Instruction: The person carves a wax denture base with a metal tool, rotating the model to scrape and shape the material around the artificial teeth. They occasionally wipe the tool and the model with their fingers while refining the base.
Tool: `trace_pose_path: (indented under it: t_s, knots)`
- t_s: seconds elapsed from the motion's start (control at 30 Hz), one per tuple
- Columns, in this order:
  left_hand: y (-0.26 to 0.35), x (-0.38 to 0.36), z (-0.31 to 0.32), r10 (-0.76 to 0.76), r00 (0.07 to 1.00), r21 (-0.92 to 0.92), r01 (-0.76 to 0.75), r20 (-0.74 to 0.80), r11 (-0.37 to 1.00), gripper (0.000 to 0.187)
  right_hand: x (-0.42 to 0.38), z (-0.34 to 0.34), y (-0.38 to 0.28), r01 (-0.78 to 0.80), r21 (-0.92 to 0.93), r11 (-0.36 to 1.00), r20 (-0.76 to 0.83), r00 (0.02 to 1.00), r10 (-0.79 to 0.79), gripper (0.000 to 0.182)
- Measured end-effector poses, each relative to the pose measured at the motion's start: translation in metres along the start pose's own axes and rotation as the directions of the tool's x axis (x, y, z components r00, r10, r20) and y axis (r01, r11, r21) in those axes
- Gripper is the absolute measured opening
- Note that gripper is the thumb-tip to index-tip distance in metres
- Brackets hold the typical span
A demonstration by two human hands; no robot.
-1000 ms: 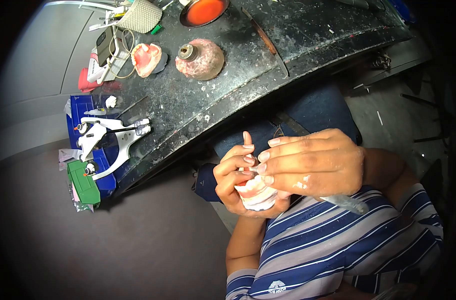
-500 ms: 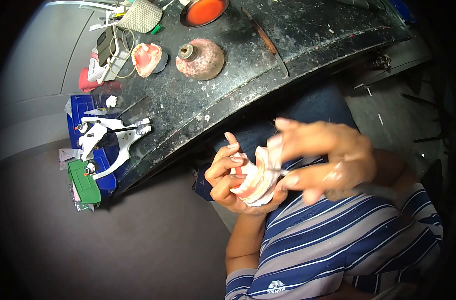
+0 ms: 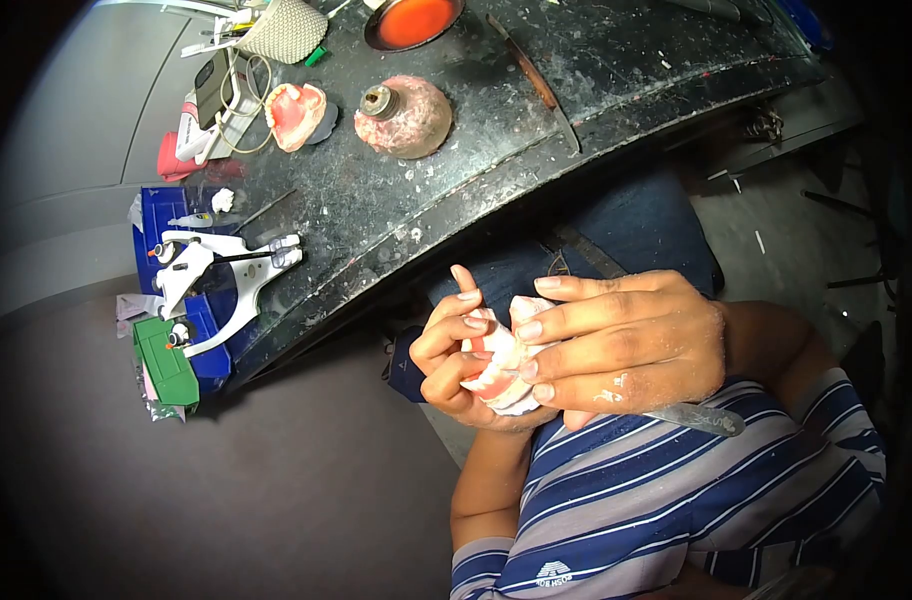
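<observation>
Closest to my camera, the right hand [image 3: 636,340] lies over the work, its fingers narrow and bunched around a metal tool [image 3: 701,418] whose rear end juts out below the palm; its working tip is mostly hidden from me. Just beside those fingertips, the pink-and-white dental model [image 3: 499,385] sits in the left hand [image 3: 446,375], fingers curled about it, near the striped shirt [image 3: 656,480]. I judge a slip the main risk: a tip skidding on the model could nick the left fingers, so close by. A loosened left grip could drop the model, since no tabletop [image 3: 336,220] supports it. Farther off, a white articulator [image 3: 246,305] stands at the left, and a knife [image 3: 536,80] lies pointing toward the edge, where a stray knock could dislodge it. Beyond are a round flask [image 3: 421,125] and a second model [image 3: 294,115].
</observation>
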State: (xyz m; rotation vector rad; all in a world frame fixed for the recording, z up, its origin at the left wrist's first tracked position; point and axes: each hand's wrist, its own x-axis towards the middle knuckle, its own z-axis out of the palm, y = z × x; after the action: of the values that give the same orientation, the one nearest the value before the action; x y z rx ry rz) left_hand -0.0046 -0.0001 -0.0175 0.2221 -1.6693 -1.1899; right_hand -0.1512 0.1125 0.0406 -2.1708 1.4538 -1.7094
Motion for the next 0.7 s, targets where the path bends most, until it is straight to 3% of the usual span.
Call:
trace_pose_path:
  t_s: [0.03,0.1,0.23,0.3,0.33,0.4,0.7]
  knots:
    - [-0.0007,-0.0014,-0.0007,0.000,1.000,0.000,0.000,0.000,1.000,0.073,0.0005,-0.0006,-0.0002,-0.003,0.000,1.000,0.005,1.000,0.003,0.029]
    - [-0.0030,-0.0043,-0.0021,-0.006,1.000,0.094,0.007,-0.005,0.996,0.092,0.0012,-0.0015,-0.0007,-0.007,0.000,1.000,0.010,1.000,0.007,0.029]
    - [-0.0028,-0.0037,-0.0011,-0.012,1.000,0.073,0.012,-0.008,0.997,0.090,0.0011,-0.0002,-0.0007,-0.007,-0.012,1.000,0.011,1.000,0.007,0.028]
    - [-0.0011,-0.0024,0.0023,-0.014,0.999,0.039,0.016,-0.053,0.999,0.072,0.0010,0.0004,-0.0008,-0.003,-0.019,1.000,0.003,1.000,0.003,0.028]
    - [-0.0020,-0.0028,0.0012,-0.014,0.999,0.039,0.016,-0.052,0.999,0.072,0.0012,0.0006,-0.0009,0.001,-0.027,1.000,-0.001,1.000,-0.001,0.028]
    - [-0.0045,-0.0033,-0.0016,0.016,1.000,0.047,-0.016,0.005,0.999,0.091,0.0021,0.0002,-0.0012,0.005,-0.036,0.999,-0.006,1.000,-0.005,0.028]
    - [-0.0081,-0.0052,-0.0040,0.021,1.000,0.027,-0.021,0.017,0.999,0.094,0.0031,-0.0009,-0.0003,0.028,-0.063,0.998,-0.011,1.000,-0.029,0.027]
